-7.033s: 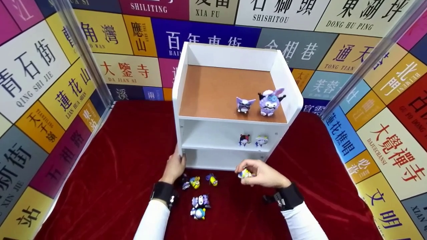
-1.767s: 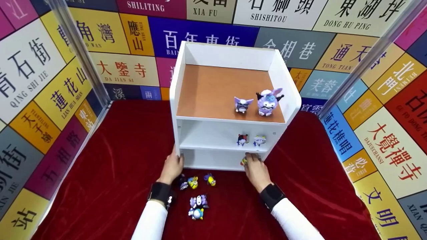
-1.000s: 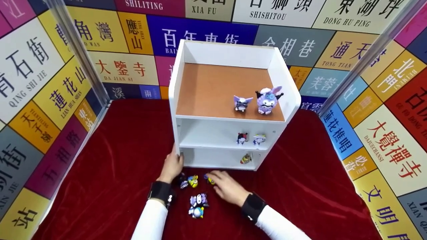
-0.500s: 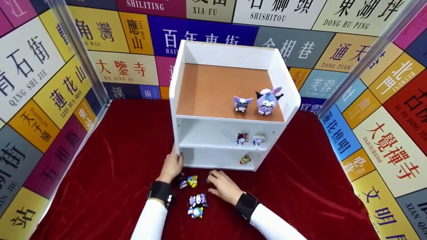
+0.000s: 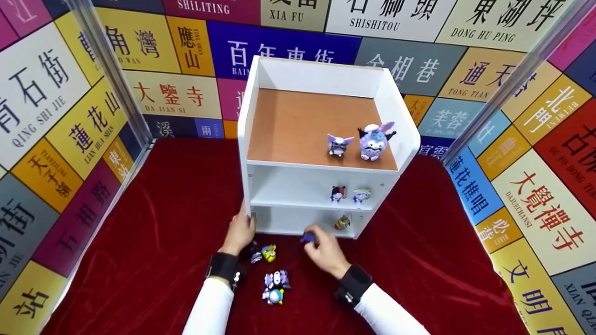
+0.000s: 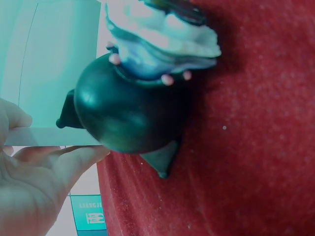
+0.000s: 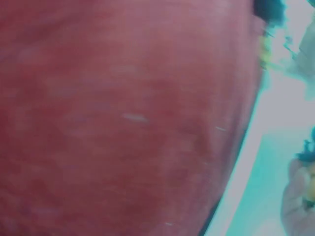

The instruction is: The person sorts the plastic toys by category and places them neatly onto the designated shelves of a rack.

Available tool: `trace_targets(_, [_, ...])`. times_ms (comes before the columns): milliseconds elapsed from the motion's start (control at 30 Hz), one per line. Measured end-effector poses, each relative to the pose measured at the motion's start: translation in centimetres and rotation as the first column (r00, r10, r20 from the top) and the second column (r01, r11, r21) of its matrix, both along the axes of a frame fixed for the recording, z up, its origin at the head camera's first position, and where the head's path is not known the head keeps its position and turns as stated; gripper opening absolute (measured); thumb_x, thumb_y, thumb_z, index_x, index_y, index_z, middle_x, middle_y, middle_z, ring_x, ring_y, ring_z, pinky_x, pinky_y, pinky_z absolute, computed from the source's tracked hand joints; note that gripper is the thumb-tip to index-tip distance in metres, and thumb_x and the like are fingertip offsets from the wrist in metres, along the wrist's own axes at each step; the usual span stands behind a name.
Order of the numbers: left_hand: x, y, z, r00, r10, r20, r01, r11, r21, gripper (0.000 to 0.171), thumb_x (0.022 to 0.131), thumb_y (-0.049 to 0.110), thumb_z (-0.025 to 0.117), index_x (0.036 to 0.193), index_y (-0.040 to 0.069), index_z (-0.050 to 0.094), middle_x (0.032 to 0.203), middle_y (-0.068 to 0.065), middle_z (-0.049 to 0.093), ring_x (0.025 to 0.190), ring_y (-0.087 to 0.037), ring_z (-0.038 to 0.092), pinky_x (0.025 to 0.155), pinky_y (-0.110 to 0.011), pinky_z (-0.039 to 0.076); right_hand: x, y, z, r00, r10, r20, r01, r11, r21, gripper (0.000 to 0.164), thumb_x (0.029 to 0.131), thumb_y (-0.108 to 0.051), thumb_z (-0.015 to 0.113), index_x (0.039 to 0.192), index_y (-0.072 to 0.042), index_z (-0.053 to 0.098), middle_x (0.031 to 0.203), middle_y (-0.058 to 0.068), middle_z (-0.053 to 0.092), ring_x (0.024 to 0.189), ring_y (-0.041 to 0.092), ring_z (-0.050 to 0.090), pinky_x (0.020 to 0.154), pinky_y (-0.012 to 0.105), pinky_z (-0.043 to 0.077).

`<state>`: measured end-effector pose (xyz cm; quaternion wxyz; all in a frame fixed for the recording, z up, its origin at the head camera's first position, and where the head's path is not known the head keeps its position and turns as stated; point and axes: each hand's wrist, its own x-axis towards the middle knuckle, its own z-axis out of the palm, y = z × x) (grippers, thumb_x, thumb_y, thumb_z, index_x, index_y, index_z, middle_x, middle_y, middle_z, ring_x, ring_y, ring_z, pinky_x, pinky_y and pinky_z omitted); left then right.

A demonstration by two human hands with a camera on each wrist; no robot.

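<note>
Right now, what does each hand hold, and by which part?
The right hand holds a small toy; by which part cannot be told. The left hand grips the white shelf by its lower left side.

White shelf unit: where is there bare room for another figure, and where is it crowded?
Free: top board left of the small purple figure; middle shelf left of the red-and-black figure; bottom shelf left of the yellow figure, though the right hand is near. Crowded: right ends of the upper two.

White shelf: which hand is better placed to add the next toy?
Probably the right hand: it holds a small toy near the bottom level, while the left hand grips the shelf's side.
</note>
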<state>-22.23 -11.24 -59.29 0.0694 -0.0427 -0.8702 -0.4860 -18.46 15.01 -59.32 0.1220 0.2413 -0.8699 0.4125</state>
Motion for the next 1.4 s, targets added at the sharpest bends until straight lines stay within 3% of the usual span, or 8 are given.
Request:
trace_targets(133, [-0.1,0.0,0.0,1.000,0.004,-0.023,-0.005,1.000,-0.014,0.066,0.100,0.002,0.050,0.159,0.008,0.022,0.117,-0.037,0.065,0.053,-0.023,0.059,0.048,-0.030,0.053,-0.6,0.7,1.3,0.992,-0.057,0.109,0.075,0.982,-0.175,0.029,0.079,0.008,0.057,0.103,-0.002,0.069,0.091,0.012,0.073,0.073,0.009,0.057,0.065,0.020,0.048])
trace_targets(233, [-0.1,0.0,0.0,1.000,0.005,-0.031,-0.006,1.000,-0.011,0.066,0.099,0.002,0.050,0.159,0.008,0.022,0.123,-0.037,0.062,0.054,-0.026,0.061,0.049,-0.031,0.054,-0.8,1.2,1.8,0.981,-0.078,0.177,0.117,0.967,-0.227,0.027,0.081,0.011,0.057,0.101,0.000,0.071,0.094,0.014,0.074,0.075,0.009,0.058,0.067,0.018,0.048])
trace_targets(300, [-0.1,-0.1,-0.1,0.999,0.004,-0.035,-0.004,1.000,-0.007,0.066,0.099,0.001,0.050,0.159,0.008,0.022,0.123,-0.037,0.062,0.054,-0.026,0.061,0.048,-0.031,0.054,-0.5,1.1,2.9,0.978,-0.081,0.193,0.123,0.967,-0.222,0.026,0.080,0.012,0.059,0.101,0.004,0.071,0.097,0.017,0.073,0.081,0.013,0.061,0.071,0.019,0.050])
trace_targets(467, [-0.1,-0.1,0.0,0.999,-0.003,-0.034,0.003,1.000,0.001,0.065,0.100,0.001,0.049,0.159,0.009,0.022,0.121,-0.037,0.063,0.054,-0.027,0.061,0.048,-0.032,0.054,-0.9,1.7,3.0,0.974,-0.077,0.214,0.116,0.978,-0.173,0.037,0.076,0.009,0.064,0.112,0.003,0.071,0.110,0.017,0.067,0.095,0.023,0.061,0.079,0.020,0.053])
trace_targets(700, [0.0,0.0,-0.2,0.993,0.038,-0.110,-0.045,0.997,-0.058,0.060,0.098,0.003,0.052,0.154,0.003,0.032,0.118,-0.036,0.066,0.086,-0.048,0.070,0.070,-0.057,0.059,-2.0,2.9,2.4,0.979,-0.127,0.162,0.139,0.988,-0.067,0.038,0.087,-0.007,0.068,0.124,0.003,0.068,0.113,0.018,0.068,0.089,0.019,0.060,0.075,0.021,0.052])
trace_targets(867, [-0.1,0.0,-0.3,0.994,0.035,-0.099,-0.040,0.998,-0.048,0.061,0.097,0.001,0.052,0.155,0.003,0.030,0.120,-0.036,0.064,0.084,-0.047,0.070,0.069,-0.055,0.060,-2.4,3.4,2.7,0.981,-0.126,0.149,0.142,0.984,-0.104,0.038,0.085,-0.005,0.074,0.121,0.005,0.064,0.099,0.014,0.074,0.070,0.008,0.062,0.062,0.019,0.054])
trace_targets(1067, [-0.1,0.0,-0.3,0.998,0.024,-0.060,-0.026,0.999,-0.034,0.063,0.098,0.001,0.051,0.156,0.005,0.027,0.119,-0.037,0.064,0.070,-0.041,0.069,0.059,-0.047,0.059,-2.5,3.7,2.9,0.974,-0.177,0.141,0.187,0.980,-0.063,0.026,0.083,-0.007,0.078,0.108,-0.001,0.074,0.080,0.008,0.074,0.064,0.004,0.060,0.058,0.019,0.053])
trace_targets(1400, [-0.2,0.1,-0.1,0.999,0.014,-0.033,-0.015,1.000,-0.021,0.065,0.099,0.002,0.051,0.158,0.009,0.025,0.124,-0.036,0.062,0.065,-0.037,0.067,0.055,-0.040,0.059,-2.8,4.1,3.1,0.971,-0.199,0.133,0.204,0.979,-0.025,0.035,0.081,0.006,0.062,0.115,0.005,0.072,0.091,0.018,0.073,0.067,0.014,0.068,0.058,0.021,0.054])
